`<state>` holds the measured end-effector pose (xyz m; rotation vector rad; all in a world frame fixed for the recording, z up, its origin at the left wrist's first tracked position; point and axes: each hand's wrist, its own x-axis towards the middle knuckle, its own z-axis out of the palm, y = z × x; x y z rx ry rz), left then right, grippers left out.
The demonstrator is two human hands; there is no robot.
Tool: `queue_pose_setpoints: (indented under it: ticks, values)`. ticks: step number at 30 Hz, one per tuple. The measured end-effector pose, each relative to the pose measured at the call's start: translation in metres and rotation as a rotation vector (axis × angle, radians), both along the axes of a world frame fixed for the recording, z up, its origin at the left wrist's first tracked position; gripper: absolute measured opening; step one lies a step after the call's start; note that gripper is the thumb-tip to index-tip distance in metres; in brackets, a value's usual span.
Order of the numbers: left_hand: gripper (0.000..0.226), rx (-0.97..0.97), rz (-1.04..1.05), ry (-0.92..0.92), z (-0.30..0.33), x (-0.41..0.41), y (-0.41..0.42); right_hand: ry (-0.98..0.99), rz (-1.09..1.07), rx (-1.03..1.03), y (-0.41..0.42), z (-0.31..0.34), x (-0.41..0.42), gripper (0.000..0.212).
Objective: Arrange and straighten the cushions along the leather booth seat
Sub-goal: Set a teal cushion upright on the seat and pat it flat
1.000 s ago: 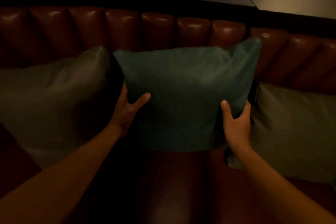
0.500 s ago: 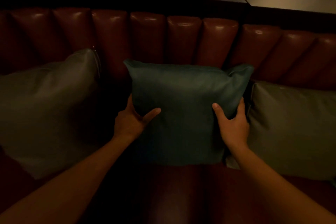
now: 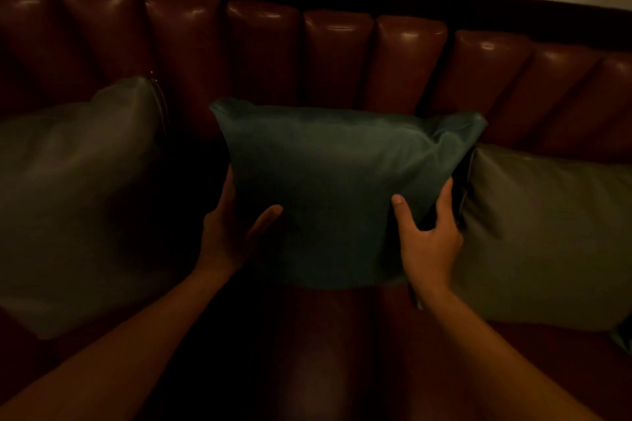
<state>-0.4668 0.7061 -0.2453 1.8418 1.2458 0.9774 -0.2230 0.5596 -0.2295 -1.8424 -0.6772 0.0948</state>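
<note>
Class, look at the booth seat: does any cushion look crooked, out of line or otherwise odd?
Yes. The teal cushion in the middle sits unevenly: a dark gap separates it from the grey cushion on the left, while its right edge crowds the olive cushion. The left hand and right hand grip its sides.

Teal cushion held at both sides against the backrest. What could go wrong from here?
1. The teal cushion is crowded against the olive cushion on its right, with a dark gap towards the grey cushion on its left; letting go here likely leaves uneven spacing.
2. The right hand is wedged between teal and olive; pulling it out may drag the olive one askew.
3. The left hand grips low, so the top may tip forward.
</note>
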Motion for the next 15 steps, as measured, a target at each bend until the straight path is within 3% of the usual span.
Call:
queue_pose_setpoints:
  ticks: [4,6,9,10,12,15]
  values:
    - [0.110,-0.013,-0.072,-0.079,-0.001,0.008,0.002,-0.039,0.026,-0.083,0.009,0.003,0.003,0.096]
    - [0.109,0.186,-0.062,-0.084,0.005,0.012,0.002,-0.212,-0.008,-0.075,0.009,0.012,0.001,0.095]
    - [0.101,0.584,-0.043,0.147,0.042,0.026,-0.006,-0.652,0.041,-0.052,0.013,0.032,-0.006,0.083]
    - [0.095,0.682,-0.070,0.238,0.057,0.034,-0.010,-0.708,0.084,-0.103,0.018,0.037,-0.009,0.080]
    - [0.086,0.780,-0.132,0.461,0.074,0.052,-0.014,-0.637,0.170,-0.307,0.031,0.044,-0.017,0.081]
    - [0.095,0.686,-0.206,0.764,0.077,0.070,0.001,-0.513,0.278,-0.531,0.044,0.050,-0.011,0.085]
